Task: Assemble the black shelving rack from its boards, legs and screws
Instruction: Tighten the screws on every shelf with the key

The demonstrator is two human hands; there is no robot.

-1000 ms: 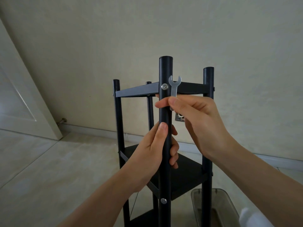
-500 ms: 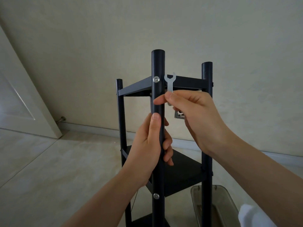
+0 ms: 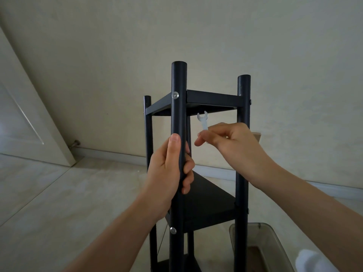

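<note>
Gripping the front leg (image 3: pixel 178 118), left hand (image 3: pixel 169 169) stays; right hand (image 3: pixel 231 142), apparently lower, pinches the wrench (image 3: pixel 203 120).

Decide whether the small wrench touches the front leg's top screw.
Apart. The head view shows the wrench, pinched by the right hand, below and right of the screw, wall between.

Rack (image 3: pixel 240 193) and bin (image 3: pixel 275 246) on floor (image 3: pixel 68 203)

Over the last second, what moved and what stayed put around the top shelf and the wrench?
The right hand carried the small wrench away from the upper screw, down and to the right, below the top board. The left hand kept gripping the front leg; the rack stayed upright.
</note>
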